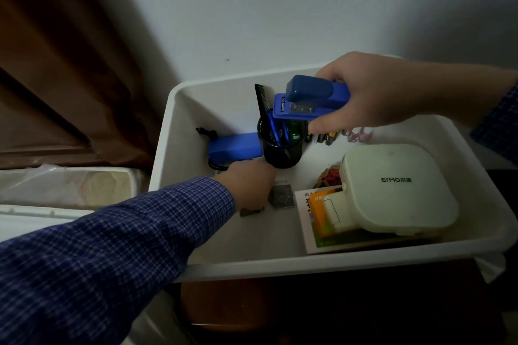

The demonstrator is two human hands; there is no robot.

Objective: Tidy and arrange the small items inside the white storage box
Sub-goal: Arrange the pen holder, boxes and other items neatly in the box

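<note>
The white storage box (179, 109) fills the middle of the head view. My right hand (361, 95) holds a blue stapler (311, 99) in the air above a black mesh pen cup (281, 144) that carries blue pens, a green marker and a black comb (262, 101). My left hand (249, 185) reaches into the box, its fingers down at the base of the pen cup beside a blue rectangular device (234, 148) with a black cord. Whether the left hand grips anything is hidden.
On the right of the box lies a cream device marked ERMO (392, 190) on top of a booklet (308, 230) and an orange pack. Batteries (326, 137), pink clips, staple strips (281, 196) and small coloured bits lie loose. A lined bin (70, 185) stands left.
</note>
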